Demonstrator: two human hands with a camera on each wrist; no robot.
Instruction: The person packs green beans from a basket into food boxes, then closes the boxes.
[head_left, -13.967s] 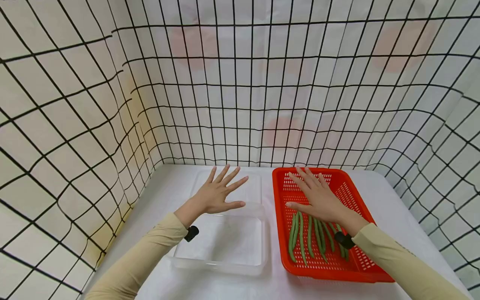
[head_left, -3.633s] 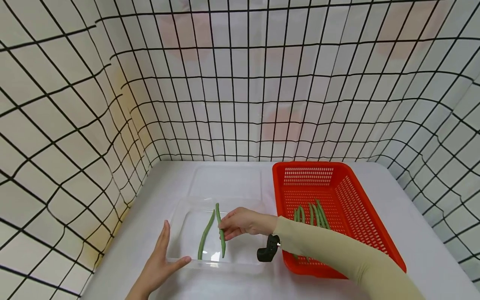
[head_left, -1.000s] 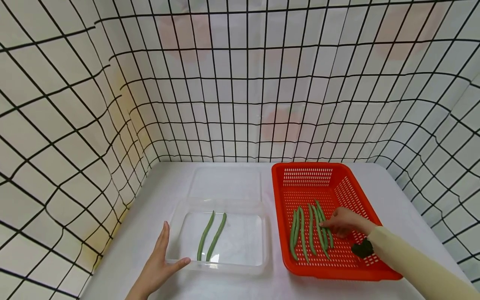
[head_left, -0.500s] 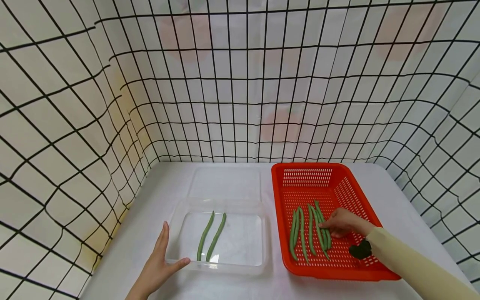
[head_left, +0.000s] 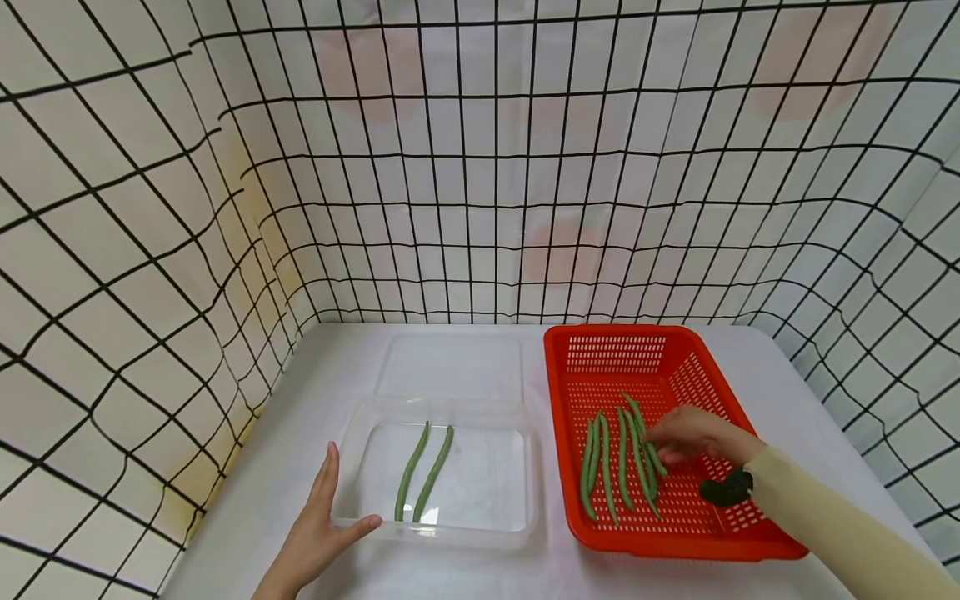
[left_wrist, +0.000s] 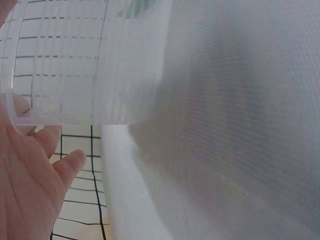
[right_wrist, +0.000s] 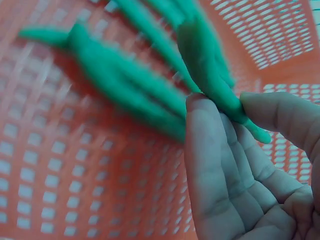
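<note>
In the right wrist view my right hand (right_wrist: 220,170) pinches a green bean (right_wrist: 207,75) between thumb and fingertips. The head view has that hand low inside the red basket (head_left: 675,546), at the right end of a row of several green beans (head_left: 606,471). My left hand (head_left: 311,533), thumb spread from straight fingers, rests at the near-left corner of a clear plastic container (head_left: 495,540). Its fingers touch the container's rim in the left wrist view. Two green beans (head_left: 433,475) lie side by side in the container.
A flat translucent lid (head_left: 450,367) lies on the white table behind the container. Black wire grid (head_left: 495,179) encloses the back and both sides. The basket's raised walls stand just right of the container.
Earlier, the right hand laid a second bean in the container, then returned to the basket. Over the last half second its bean has shifted and tilted among the others. The left hand stays put.
</note>
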